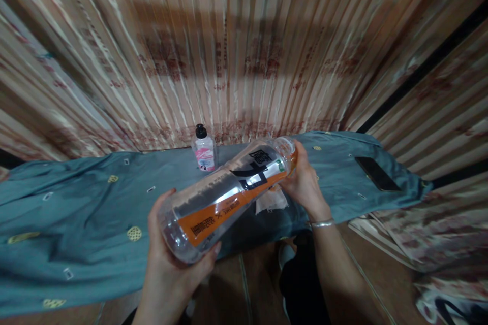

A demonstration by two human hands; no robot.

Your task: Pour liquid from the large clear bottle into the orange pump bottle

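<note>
A large clear plastic bottle [224,195] with an orange and silver label is held tilted above the cloth, its base toward the lower left and its neck toward the upper right. My left hand [175,264] cups the base, thumb along the underside and fingers round the far side. Around the neck end, my right hand [303,180] is closed; an orange part, perhaps the cap, shows beside its fingers. Under the bottle, near my right hand, lies a crumpled pale tissue [271,202]. Behind the bottle stands a small clear bottle [205,152] with a black cap and pink label.
A blue-green cloth with yellow prints [95,223] covers the narrow surface. A dark phone [377,173] lies on its right part. Patterned curtains [229,61] hang behind, and a black pole [423,71] slants at right. Tiled floor [244,284] shows below the front edge.
</note>
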